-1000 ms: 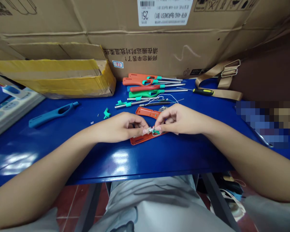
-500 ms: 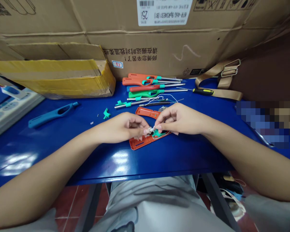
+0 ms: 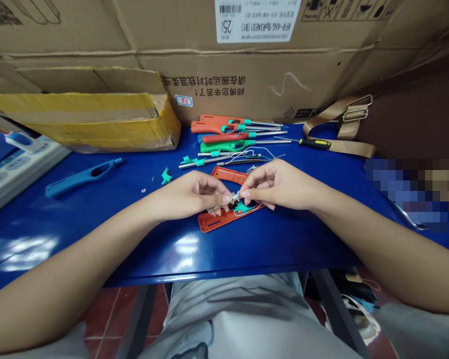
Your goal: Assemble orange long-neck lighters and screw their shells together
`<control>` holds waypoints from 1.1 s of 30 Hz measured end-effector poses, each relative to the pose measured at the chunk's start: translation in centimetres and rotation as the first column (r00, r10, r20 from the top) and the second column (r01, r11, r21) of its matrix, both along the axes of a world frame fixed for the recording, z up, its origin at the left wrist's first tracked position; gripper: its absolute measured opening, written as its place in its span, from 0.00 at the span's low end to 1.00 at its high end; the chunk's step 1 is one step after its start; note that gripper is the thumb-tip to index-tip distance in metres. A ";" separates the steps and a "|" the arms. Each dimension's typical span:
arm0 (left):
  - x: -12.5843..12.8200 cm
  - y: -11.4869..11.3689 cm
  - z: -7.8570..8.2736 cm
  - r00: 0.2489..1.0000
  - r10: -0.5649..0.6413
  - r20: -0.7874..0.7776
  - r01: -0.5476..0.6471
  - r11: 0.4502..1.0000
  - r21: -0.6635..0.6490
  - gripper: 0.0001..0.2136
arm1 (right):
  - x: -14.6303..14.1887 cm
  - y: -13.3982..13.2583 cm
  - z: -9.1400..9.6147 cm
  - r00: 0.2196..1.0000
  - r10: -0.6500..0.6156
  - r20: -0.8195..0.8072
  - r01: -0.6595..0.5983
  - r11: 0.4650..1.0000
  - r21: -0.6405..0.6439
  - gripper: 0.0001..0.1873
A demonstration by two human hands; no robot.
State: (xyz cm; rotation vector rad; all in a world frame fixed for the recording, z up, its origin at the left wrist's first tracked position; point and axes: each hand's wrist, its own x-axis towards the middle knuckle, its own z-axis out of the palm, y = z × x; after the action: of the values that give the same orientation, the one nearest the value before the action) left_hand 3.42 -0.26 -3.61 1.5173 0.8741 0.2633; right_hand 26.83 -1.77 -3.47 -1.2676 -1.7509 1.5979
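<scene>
My left hand (image 3: 200,197) is closed around a small clear plastic piece (image 3: 230,198) that looks like a lighter's fuel tank. With finger and thumb, my right hand (image 3: 279,187) pinches a tiny whitish fitting (image 3: 239,195) at the tank's right end. Under both hands lies an orange lighter shell half (image 3: 210,223), hollow side up. A green trigger (image 3: 242,207) and a thin white wire sit in it. Just behind, the other orange shell half (image 3: 227,173) is partly covered by my right hand, beside small metal bits that I cannot make out.
Behind the hands lie several gas lighters (image 3: 224,146), metal tubes and a screwdriver (image 3: 315,143). A blue lighter shell (image 3: 78,180) and a loose green trigger (image 3: 166,176) are at left. Around them stand a yellow-taped box (image 3: 127,134), a power strip (image 3: 26,167) and a large carton (image 3: 194,65).
The clear tank now shows more between my hands, with its whitish end shifted slightly right and up. Both hands keep nearly the same place. The view has shifted slightly.
</scene>
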 end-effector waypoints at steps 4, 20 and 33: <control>-0.1 0.0 0.0 1.000 -0.008 0.003 0.008 1.000 0.006 0.09 | -0.1 -0.1 -0.1 1.000 -0.001 -0.024 0.000 1.000 -0.023 0.08; 0.2 0.0 -0.3 0.999 -0.041 0.010 0.041 0.999 0.016 0.12 | 0.4 0.4 0.5 0.997 0.048 0.062 -0.047 0.999 -0.024 0.12; 0.4 -0.3 0.2 0.999 -0.024 0.045 0.023 1.000 0.020 0.08 | 0.5 0.2 0.7 0.991 0.108 0.076 -0.114 0.990 0.084 0.14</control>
State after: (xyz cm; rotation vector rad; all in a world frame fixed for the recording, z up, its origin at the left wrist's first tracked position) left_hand 3.78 -0.53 -3.38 1.5327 0.8194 0.2885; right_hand 27.33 -1.59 -2.81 -1.2186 -1.9447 1.5337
